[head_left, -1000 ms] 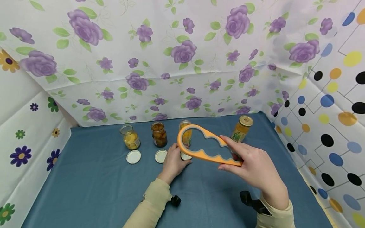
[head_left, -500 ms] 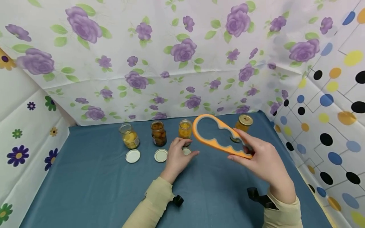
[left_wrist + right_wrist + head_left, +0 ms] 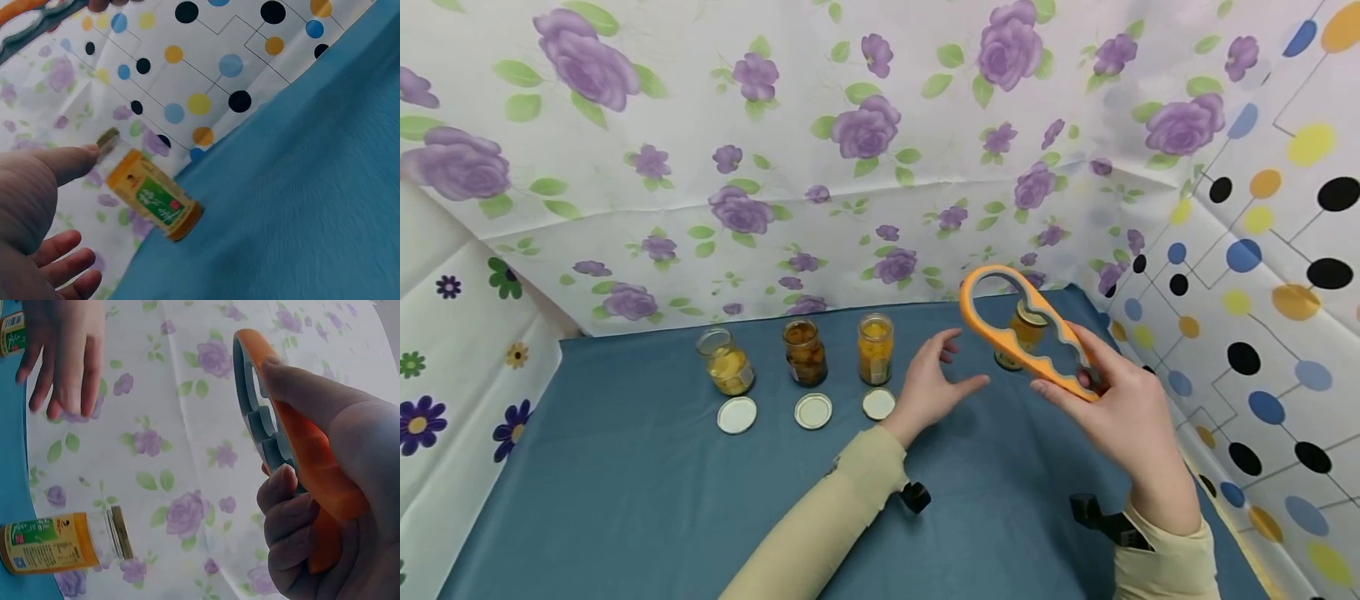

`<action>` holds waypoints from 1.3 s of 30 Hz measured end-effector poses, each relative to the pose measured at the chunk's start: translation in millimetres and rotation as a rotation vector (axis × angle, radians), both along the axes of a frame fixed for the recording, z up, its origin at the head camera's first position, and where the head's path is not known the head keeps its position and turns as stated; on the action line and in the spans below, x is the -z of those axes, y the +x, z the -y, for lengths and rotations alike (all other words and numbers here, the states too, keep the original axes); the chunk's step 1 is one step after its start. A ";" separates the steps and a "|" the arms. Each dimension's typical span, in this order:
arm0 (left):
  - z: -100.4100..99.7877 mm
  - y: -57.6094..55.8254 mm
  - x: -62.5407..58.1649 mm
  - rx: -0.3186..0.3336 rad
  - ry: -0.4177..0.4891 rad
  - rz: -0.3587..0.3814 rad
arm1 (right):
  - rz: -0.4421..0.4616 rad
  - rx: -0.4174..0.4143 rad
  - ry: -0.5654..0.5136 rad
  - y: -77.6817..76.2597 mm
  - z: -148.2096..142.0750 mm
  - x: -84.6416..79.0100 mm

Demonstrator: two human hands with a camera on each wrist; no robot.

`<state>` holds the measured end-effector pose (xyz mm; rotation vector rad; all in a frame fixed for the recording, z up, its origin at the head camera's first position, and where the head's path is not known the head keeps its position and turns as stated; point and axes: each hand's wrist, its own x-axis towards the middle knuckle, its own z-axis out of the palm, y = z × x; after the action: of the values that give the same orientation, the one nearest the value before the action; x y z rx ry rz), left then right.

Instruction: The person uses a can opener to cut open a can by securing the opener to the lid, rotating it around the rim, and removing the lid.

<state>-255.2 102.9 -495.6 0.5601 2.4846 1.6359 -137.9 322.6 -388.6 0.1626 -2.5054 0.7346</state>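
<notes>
My right hand [image 3: 1123,408] grips the handle end of an orange jar opener [image 3: 1000,340] with a grey scalloped lining, raised above the table. In the right wrist view the fingers curl round the opener [image 3: 306,450]. My left hand [image 3: 928,387] holds nothing; thumb and fingers are spread apart, with the capped jar [image 3: 1026,329] beyond them. That jar [image 3: 156,197] has a gold lid and a yellow-green label; in the head view the opener's loop partly covers it. The left wrist view shows the thumb overlapping the lid's edge, but I cannot tell whether they touch.
Three lidless jars stand in a row: a pale yellow one [image 3: 728,367], a dark brown one [image 3: 805,354] and a yellow one [image 3: 876,350]. Before them lie three white lids, the left [image 3: 737,415], middle [image 3: 813,411] and right [image 3: 878,404]. Patterned cloth walls border the blue table [image 3: 647,500].
My left hand has left the right-hand lid on the table and moved right towards the capped jar. The right hand has carried the opener right and up, its loop now in front of that jar.
</notes>
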 end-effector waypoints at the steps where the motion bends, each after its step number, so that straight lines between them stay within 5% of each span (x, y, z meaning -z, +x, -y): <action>1: -6.7 -3.9 -0.1 -0.003 0.014 0.033 | 0.003 0.014 -0.004 0.6 -1.3 -0.1; 7: -40.6 -23.0 6.0 -0.011 0.080 0.161 | 0.026 0.086 -0.052 4.6 -7.7 0.5; 13: -64.2 -24.4 14.7 0.036 0.065 0.193 | 0.037 0.119 -0.129 11.1 -12.7 4.1; 26: -94.4 -47.9 11.1 0.176 0.078 0.106 | -0.011 0.104 -0.164 10.0 -13.4 -1.0; 39: -108.7 -38.5 16.2 0.110 0.031 0.019 | -0.012 0.102 -0.176 17.4 -10.5 1.7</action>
<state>-293.7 211.5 -511.8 0.6694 2.3729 1.6334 -120.6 333.1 -390.3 -0.0229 -2.4038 0.9031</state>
